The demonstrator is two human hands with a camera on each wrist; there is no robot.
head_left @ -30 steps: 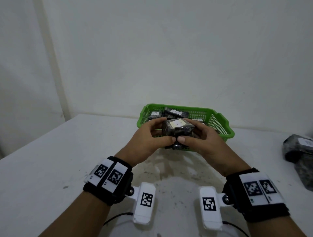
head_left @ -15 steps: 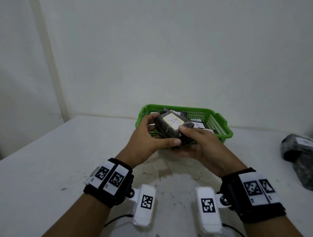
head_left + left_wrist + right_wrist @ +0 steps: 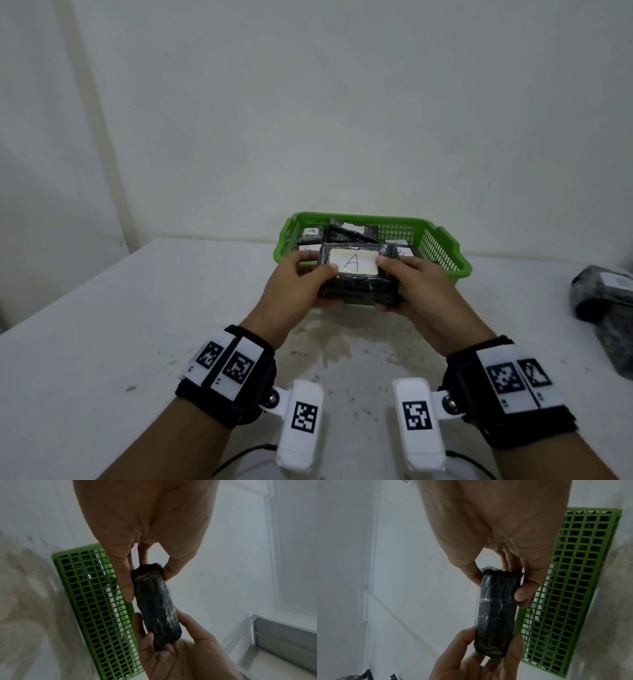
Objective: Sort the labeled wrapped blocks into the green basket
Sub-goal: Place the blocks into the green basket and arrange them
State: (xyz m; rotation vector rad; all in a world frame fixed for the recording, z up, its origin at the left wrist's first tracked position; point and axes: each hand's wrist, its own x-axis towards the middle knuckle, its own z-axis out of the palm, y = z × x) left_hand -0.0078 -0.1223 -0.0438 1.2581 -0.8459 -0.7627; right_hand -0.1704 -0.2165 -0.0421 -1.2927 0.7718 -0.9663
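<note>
Centre of the head view: black wrapped block point(image 3: 356, 286) with white "A" label point(image 3: 352, 266), pinched at its ends by left hand point(image 3: 296, 291) and right hand point(image 3: 423, 291), just before the green basket point(image 3: 442, 246). Inside, more labeled blocks point(image 3: 352, 233), partly hidden. Right edge: grey wrapped bundles point(image 3: 606, 301), cut off, label unreadable.

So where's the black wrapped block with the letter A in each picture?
Head view: the black plastic-wrapped block labelled A sits at the centre, held between the left hand and the right hand.
Left wrist view: the block is seen edge-on in the middle; its label is hidden.
Right wrist view: the block is edge-on at the centre.
Shared landmark: the green plastic mesh basket right behind it.
</note>
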